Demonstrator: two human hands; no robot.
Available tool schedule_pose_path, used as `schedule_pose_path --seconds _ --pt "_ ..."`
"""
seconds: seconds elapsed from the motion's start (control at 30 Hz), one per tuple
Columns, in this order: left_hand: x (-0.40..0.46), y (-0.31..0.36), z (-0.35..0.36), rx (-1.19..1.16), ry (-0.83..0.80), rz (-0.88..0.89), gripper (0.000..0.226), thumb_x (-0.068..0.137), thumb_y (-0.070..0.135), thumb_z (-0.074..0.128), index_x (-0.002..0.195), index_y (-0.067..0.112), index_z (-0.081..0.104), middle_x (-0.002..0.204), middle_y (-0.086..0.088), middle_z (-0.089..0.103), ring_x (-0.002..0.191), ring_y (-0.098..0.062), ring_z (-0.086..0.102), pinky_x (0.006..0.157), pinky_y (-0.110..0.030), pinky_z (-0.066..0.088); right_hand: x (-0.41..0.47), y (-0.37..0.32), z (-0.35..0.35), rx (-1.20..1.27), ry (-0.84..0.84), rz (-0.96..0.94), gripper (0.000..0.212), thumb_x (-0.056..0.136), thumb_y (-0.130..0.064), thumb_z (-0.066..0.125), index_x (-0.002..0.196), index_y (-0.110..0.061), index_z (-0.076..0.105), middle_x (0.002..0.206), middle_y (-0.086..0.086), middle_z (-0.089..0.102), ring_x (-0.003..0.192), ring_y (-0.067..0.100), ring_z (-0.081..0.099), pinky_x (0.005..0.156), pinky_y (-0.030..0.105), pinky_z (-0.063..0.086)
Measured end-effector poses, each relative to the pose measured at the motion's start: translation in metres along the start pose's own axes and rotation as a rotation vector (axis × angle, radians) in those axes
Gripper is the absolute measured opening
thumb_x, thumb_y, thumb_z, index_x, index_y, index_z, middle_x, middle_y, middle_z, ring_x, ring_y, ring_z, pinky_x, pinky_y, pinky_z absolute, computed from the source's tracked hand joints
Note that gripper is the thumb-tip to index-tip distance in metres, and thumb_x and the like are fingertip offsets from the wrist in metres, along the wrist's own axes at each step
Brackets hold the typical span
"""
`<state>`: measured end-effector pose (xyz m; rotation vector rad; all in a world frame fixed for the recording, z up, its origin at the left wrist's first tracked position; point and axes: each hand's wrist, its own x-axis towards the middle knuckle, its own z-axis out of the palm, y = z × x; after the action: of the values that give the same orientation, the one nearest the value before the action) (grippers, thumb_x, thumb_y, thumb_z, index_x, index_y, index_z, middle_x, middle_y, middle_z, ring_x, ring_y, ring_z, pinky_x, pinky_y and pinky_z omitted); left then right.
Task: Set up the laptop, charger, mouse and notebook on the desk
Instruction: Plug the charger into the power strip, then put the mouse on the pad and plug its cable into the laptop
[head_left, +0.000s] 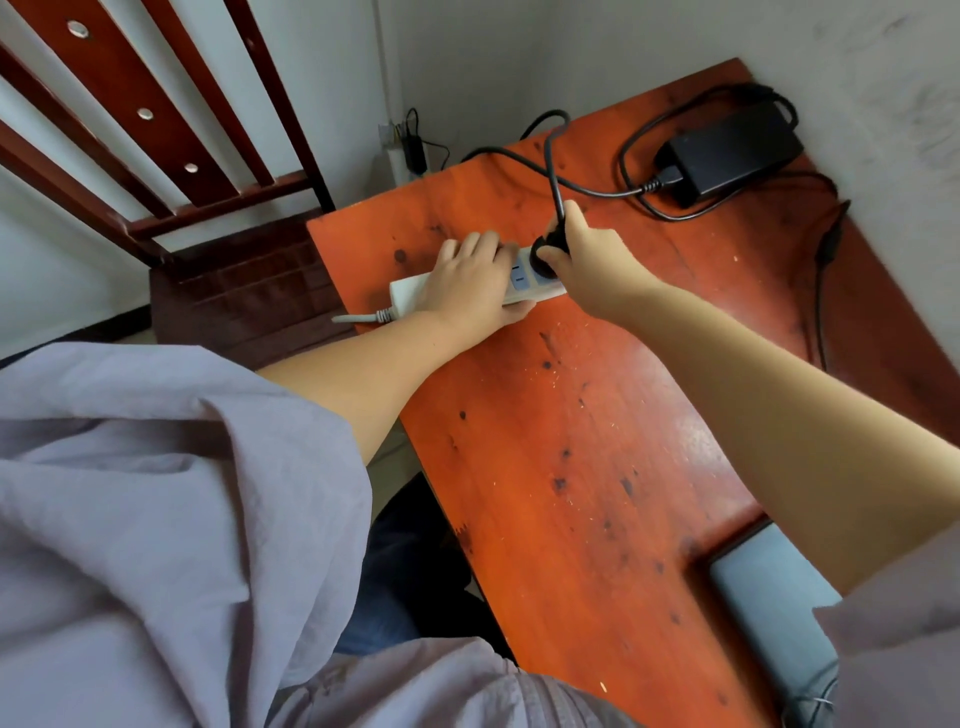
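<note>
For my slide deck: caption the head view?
Left hand steadies power strip; right hand pushes in charger plug.

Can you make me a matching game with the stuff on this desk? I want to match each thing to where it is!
Things:
1. white plastic power strip
2. round black plug
3. black rectangular charger brick
4. grey flat laptop

Places:
A. far corner of the orange wooden desk, by the wall
B. gripped by the right hand, at the strip's socket
C. near edge of the desk, partly under the right sleeve
D. held down under the left hand

Pairs: 1-D, 2-B, 3-A, 4-C
</note>
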<state>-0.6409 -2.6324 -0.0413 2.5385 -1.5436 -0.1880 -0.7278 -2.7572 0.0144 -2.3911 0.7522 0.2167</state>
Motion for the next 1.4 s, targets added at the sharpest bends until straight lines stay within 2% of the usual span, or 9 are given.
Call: schedule_pose_path --seconds 0.27,0.4,0.5,0.6,0.83,1.07,1.17,1.27,1.4 --pt "0.000 0.001 -0.004 0.002 -0.041 -0.006 0.070 0.085 0.055 0.051 0.138 0.011 0.037 0.127 -0.009 0.049 0.119 -0.027 0.044 0.101 -0.039 0.031 -0.006 0.002 0.014 0.006 0.037 0.012 0.016 0.095 -0.021 0.045 0.098 -0.012 0.033 0.095 0.019 0.060 0.080 0.036 0.058 0.067 0.046 0.050" --pt "0.000 0.000 -0.010 -0.030 -0.127 -0.017 0.075 0.085 0.055 0.052 0.143 0.012 0.030 0.131 -0.009 0.045 0.123 -0.027 0.040 0.104 -0.042 0.029 -0.017 0.006 -0.004 0.159 -0.005 0.078 0.031 0.094 -0.028 0.047 0.122 -0.017 0.039 0.098 0.007 0.059 0.081 0.020 0.054 0.061 0.024 0.040" --pt "-0.012 -0.005 -0.021 -0.026 -0.139 -0.022 0.074 0.085 0.054 0.053 0.142 0.013 0.030 0.130 -0.009 0.043 0.122 -0.028 0.039 0.102 -0.043 0.031 -0.043 0.021 -0.028 0.229 0.130 0.138 0.038 0.093 -0.031 0.049 0.129 -0.021 0.038 0.092 0.005 0.061 0.080 0.018 0.057 0.067 0.026 0.044" --pt "-0.032 0.000 -0.033 0.025 -0.007 0.008 0.051 0.087 0.044 0.053 0.127 0.013 0.045 0.121 -0.009 0.049 0.112 -0.028 0.045 0.093 -0.040 0.037 -0.085 0.042 -0.039 0.261 0.279 0.226 0.033 0.093 -0.026 0.047 0.124 -0.016 0.044 0.086 0.007 0.064 0.072 0.018 0.056 0.062 0.027 0.044" --pt "-0.055 0.096 -0.037 -0.041 -0.070 0.368 0.044 0.091 0.041 0.048 0.127 0.017 0.047 0.123 -0.005 0.053 0.117 -0.026 0.047 0.096 -0.039 0.036 -0.222 0.088 0.005 0.378 0.448 0.462 0.022 0.093 -0.015 0.045 0.112 -0.009 0.054 0.073 0.005 0.062 0.065 0.020 0.057 0.055 0.023 0.040" --pt "-0.074 0.221 -0.012 0.050 -0.194 0.761 0.046 0.090 0.045 0.046 0.129 0.020 0.045 0.125 -0.005 0.052 0.117 -0.025 0.047 0.096 -0.037 0.036 -0.353 0.129 0.043 0.443 0.613 0.727 0.017 0.093 -0.015 0.044 0.103 -0.015 0.059 0.074 0.010 0.065 0.065 0.020 0.056 0.050 0.014 0.036" --pt "-0.078 0.262 0.001 0.068 -0.261 0.897 0.045 0.090 0.045 0.046 0.128 0.020 0.046 0.125 -0.004 0.052 0.118 -0.024 0.047 0.095 -0.036 0.037 -0.392 0.141 0.052 0.482 0.732 0.870 0.017 0.092 -0.013 0.045 0.098 -0.014 0.062 0.075 0.010 0.066 0.070 0.023 0.058 0.067 0.028 0.043" --pt "-0.079 0.299 0.015 0.031 -0.372 1.001 0.044 0.092 0.044 0.044 0.129 0.019 0.046 0.126 -0.004 0.052 0.120 -0.023 0.045 0.097 -0.038 0.037 -0.416 0.151 0.057 0.407 0.890 0.996 0.019 0.089 -0.008 0.047 0.095 -0.013 0.064 0.092 0.005 0.065 0.088 0.023 0.058 0.079 0.032 0.043" --pt "-0.093 0.349 0.030 -0.013 -0.544 1.008 0.048 0.094 0.043 0.041 0.132 0.013 0.043 0.128 -0.009 0.051 0.122 -0.029 0.045 0.097 -0.042 0.039 -0.420 0.166 0.057 0.263 0.957 1.155 0.020 0.087 -0.016 0.056 0.107 -0.011 0.059 0.112 0.010 0.054 0.108 0.028 0.048 0.088 0.038 0.043"
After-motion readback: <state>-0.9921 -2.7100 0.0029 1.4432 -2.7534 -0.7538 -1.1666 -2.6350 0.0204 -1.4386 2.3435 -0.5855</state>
